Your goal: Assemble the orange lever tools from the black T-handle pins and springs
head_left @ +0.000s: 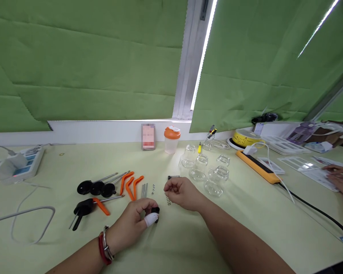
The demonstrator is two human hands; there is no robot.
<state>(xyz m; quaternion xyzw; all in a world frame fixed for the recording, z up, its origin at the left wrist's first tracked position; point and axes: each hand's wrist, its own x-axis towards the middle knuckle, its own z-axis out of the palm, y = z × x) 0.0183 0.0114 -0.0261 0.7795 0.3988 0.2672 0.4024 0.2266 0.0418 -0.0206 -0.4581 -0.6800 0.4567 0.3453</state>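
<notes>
Between its thumb and fingers my left hand [133, 220], with white tape on the thumb, pinches a small black part [155, 210]. To its right, my right hand [183, 193] is closed over a row of small springs [168, 201]; whatever its fingertips hold is too small to name. Metal pins [144, 190] and tiny metal pieces [153, 189] lie between the hands. Left of them are orange bent levers [129, 187] and black round parts with metal rods [97, 188]. A black assembly [84, 207] with an orange lever lies nearer me.
Clear glass jars [201, 167] stand right of centre. Behind are an orange-lidded cup [172, 141] and a phone [148, 137]. An orange power strip [258, 167] and another person's hands [340, 179] are at right; a white power strip [28, 164] and cables are at left.
</notes>
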